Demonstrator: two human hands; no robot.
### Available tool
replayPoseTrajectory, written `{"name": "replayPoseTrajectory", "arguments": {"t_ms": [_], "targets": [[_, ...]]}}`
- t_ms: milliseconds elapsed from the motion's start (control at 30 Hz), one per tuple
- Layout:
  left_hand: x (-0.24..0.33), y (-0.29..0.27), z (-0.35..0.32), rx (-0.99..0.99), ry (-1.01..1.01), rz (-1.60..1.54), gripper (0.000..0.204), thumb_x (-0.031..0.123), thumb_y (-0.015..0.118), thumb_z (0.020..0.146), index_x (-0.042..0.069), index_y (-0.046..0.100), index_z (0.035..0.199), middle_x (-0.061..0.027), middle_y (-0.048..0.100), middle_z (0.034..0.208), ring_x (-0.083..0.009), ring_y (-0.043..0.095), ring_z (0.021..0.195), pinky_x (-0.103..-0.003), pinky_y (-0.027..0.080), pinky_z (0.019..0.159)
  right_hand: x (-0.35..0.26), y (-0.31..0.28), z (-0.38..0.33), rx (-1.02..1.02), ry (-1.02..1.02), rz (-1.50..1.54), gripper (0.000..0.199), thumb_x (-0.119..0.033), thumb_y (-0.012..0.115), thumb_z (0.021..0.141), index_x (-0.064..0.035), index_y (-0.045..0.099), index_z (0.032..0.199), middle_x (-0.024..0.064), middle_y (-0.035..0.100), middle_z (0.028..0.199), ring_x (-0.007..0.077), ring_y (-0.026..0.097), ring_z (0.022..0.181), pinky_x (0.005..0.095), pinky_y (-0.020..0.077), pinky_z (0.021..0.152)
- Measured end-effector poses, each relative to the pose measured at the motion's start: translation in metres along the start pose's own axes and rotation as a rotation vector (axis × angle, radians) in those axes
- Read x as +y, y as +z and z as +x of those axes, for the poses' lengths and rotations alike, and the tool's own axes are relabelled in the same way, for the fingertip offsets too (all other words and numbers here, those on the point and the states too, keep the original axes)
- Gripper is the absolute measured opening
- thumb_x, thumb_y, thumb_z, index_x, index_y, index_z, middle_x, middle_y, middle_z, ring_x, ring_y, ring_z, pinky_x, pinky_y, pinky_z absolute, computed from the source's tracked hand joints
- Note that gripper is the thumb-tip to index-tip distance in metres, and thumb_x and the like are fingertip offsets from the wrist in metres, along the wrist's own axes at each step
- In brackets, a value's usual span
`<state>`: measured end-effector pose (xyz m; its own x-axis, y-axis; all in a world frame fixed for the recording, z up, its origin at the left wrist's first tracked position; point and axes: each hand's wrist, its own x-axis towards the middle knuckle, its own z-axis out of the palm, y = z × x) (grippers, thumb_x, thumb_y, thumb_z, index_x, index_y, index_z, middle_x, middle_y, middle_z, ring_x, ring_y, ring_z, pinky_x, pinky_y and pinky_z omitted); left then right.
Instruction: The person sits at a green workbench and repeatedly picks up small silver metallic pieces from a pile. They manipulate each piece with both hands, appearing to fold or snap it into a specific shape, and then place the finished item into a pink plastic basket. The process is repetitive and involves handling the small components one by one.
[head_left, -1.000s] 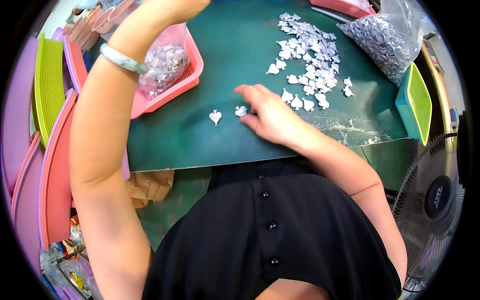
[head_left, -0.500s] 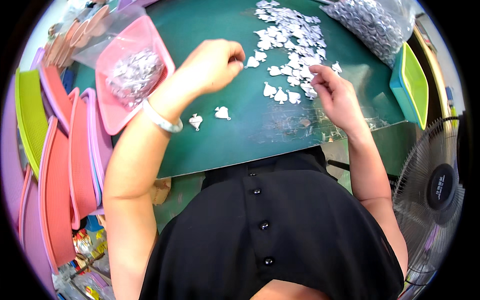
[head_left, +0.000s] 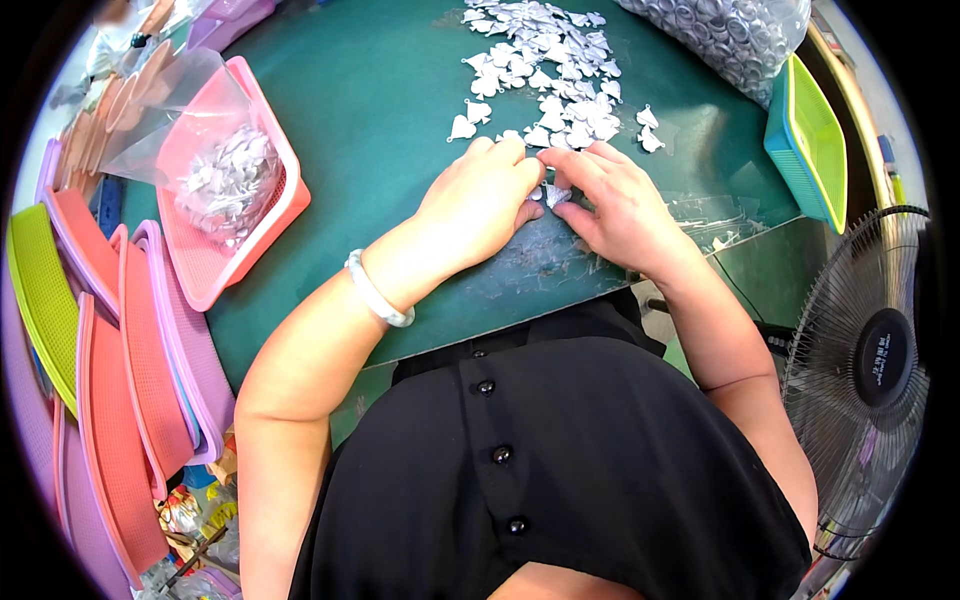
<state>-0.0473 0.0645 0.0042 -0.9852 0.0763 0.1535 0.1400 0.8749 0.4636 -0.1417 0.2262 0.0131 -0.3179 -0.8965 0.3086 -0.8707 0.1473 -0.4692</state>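
My left hand [head_left: 485, 200] and my right hand [head_left: 620, 210] meet fingertip to fingertip over the near part of the green table [head_left: 340, 120]. Between them a small silver spade-shaped charm [head_left: 558, 196] shows at the right thumb and fingers, which are closed on it. The left thumb and fingers are pinched too, with the edge of another silver charm showing at their tips. Just beyond the hands lies a spread of loose spade-shaped charms [head_left: 545, 70], a few of them set apart at its sides. My left wrist wears a pale bangle [head_left: 375, 290].
Left stands a pink basket [head_left: 290, 200] with a clear bag of silver pieces [head_left: 235, 180]. Stacked pink, purple and green baskets [head_left: 100, 420] fill the far left. At right are a bag of grey rings [head_left: 735, 40], a green-and-blue basket [head_left: 815, 140] and a fan [head_left: 870, 370].
My left hand has moved right and nearer, coming together with my right hand, which has shifted slightly left and nearer. The view has shifted, and both now hold charms between their fingertips.
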Motion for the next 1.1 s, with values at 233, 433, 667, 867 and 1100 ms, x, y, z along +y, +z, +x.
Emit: {"name": "replayPoseTrajectory", "arguments": {"t_ms": [233,433,667,867,1100], "targets": [[-0.006,0.004,-0.005,0.097,-0.052,0.052,0.018,0.003,0.060,0.073,0.003,0.054,0.090,-0.0117,0.052,0.086,-0.0287,0.053,0.081,-0.037,0.045,0.071,0.000,0.001,-0.008,0.021,0.159,0.187,0.042,0.005,0.062,0.069,-0.0035,0.053,0.109,0.0075,0.055,0.077,0.0225,0.055,0.073,0.0333,0.0458,0.065],[-0.008,-0.003,-0.003,0.085,-0.544,-1.063,0.025,-0.003,0.043,0.079,-0.001,0.055,0.100,-0.0086,0.058,0.091,-0.0159,0.054,0.073,-0.027,0.046,0.065,0.001,0.003,-0.003,0.062,0.357,0.707,0.034,0.008,0.056,0.077,-0.0007,0.053,0.109,0.0004,0.055,0.081,0.0073,0.053,0.073,0.0228,0.0447,0.064],[-0.014,-0.016,-0.002,-0.021,-0.766,-1.897,0.023,0.019,0.049,0.090,-0.002,0.057,0.094,-0.0090,0.059,0.081,-0.0135,0.054,0.063,-0.023,0.046,0.050,0.011,-0.016,0.022,0.175,0.147,0.377,0.038,0.005,0.055,0.077,-0.0006,0.052,0.114,0.0100,0.060,0.101,0.0182,0.060,0.088,0.0272,0.0476,0.075],[-0.023,-0.023,0.007,-0.012,-0.739,-1.743,0.012,0.011,0.060,0.085,0.002,0.058,0.091,-0.0032,0.055,0.075,-0.0080,0.052,0.059,-0.017,0.039,0.042,0.021,-0.005,0.023,-0.023,-0.024,-0.051,0.053,-0.001,0.068,0.066,-0.0022,0.051,0.115,0.0122,0.060,0.094,0.0292,0.053,0.092,0.0376,0.0432,0.081],[-0.034,-0.013,0.014,0.087,-0.545,-0.844,0.019,0.008,0.062,0.080,0.000,0.062,0.097,-0.0021,0.060,0.082,-0.0074,0.053,0.063,-0.019,0.042,0.053,0.020,-0.002,0.028,-0.115,0.002,0.011,0.054,0.002,0.065,0.066,-0.0046,0.051,0.117,0.0084,0.061,0.092,0.0276,0.054,0.088,0.0371,0.0443,0.080]]}}
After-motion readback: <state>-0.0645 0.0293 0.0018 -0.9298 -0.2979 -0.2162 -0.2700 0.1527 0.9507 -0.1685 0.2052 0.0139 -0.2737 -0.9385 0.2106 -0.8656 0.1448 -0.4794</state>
